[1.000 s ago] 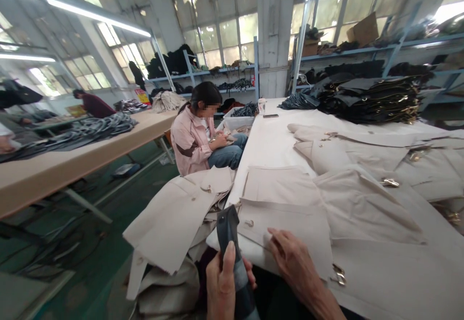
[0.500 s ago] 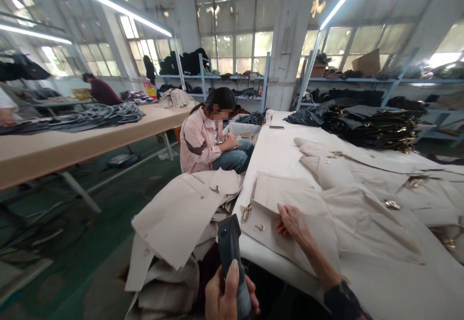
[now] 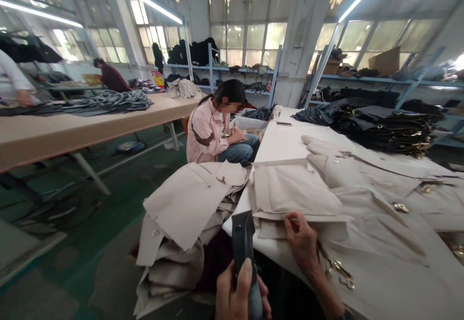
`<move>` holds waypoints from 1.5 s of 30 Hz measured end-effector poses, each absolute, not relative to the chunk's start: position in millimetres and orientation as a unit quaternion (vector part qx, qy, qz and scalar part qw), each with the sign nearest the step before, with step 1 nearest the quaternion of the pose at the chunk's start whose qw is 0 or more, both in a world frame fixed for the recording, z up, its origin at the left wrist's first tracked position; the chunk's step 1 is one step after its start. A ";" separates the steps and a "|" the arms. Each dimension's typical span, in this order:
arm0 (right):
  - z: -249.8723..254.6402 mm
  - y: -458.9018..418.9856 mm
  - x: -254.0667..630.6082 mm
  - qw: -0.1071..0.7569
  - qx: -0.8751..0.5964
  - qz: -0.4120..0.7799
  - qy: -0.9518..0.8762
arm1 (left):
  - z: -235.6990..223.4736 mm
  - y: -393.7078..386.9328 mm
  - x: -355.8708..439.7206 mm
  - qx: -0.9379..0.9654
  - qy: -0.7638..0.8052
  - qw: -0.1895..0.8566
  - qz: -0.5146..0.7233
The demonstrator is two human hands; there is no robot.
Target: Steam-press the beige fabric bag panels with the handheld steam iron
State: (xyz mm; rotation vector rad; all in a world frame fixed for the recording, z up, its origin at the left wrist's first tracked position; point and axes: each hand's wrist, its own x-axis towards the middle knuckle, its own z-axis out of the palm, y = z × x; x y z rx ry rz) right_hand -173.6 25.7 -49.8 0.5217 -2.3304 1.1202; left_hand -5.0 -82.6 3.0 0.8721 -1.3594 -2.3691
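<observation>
The left hand (image 3: 237,292) wraps a dark tool (image 3: 243,239); the right hand (image 3: 303,242) pinches beige fabric (image 3: 295,189).

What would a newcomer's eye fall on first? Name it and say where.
Likely first, the dark handheld tool in the left hand, at bottom centre. Just right of it, the right hand pinches the near edge of a beige fabric piece on the white table. Then the black stack toward the table's far right, and a co-worker in a pink jacket seated left of the table.
</observation>
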 end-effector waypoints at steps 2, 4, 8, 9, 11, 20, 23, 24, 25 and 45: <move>-58.5 29.2 -163.6 0.250 0.175 0.421 -0.854 | 0.7 -84.9 -7.0 0.278 -0.483 0.096 -0.825; -62.3 30.8 -156.9 0.243 0.165 0.428 -0.854 | -1.5 -85.5 -9.7 0.263 -0.496 0.077 -0.824; -62.8 31.1 -151.0 0.228 0.155 0.443 -0.853 | -4.7 -80.2 -16.4 0.238 -0.529 0.042 -0.814; -62.7 31.1 -150.5 0.225 0.154 0.447 -0.852 | -5.1 -77.6 -18.3 0.238 -0.534 0.039 -0.810; -62.8 31.2 -150.0 0.221 0.151 0.455 -0.849 | -5.8 -71.0 -22.3 0.243 -0.536 0.035 -0.807; -64.2 33.1 -146.5 0.206 0.139 0.461 -0.852 | -10.3 -50.2 -50.7 0.243 -0.541 0.031 -0.804; -65.7 33.6 -147.1 0.208 0.133 0.459 -0.853 | -6.5 -57.4 -58.7 0.248 -0.553 0.054 -0.793; -66.3 33.6 -147.8 0.208 0.131 0.460 -0.853 | -5.6 -60.0 -59.5 0.252 -0.552 0.058 -0.793; -66.9 33.7 -148.6 0.208 0.127 0.462 -0.853 | -5.0 -62.4 -59.1 0.257 -0.550 0.058 -0.793; -64.6 34.9 -150.7 0.175 0.123 0.497 -0.841 | -8.5 -50.3 -55.8 0.259 -0.572 0.021 -0.778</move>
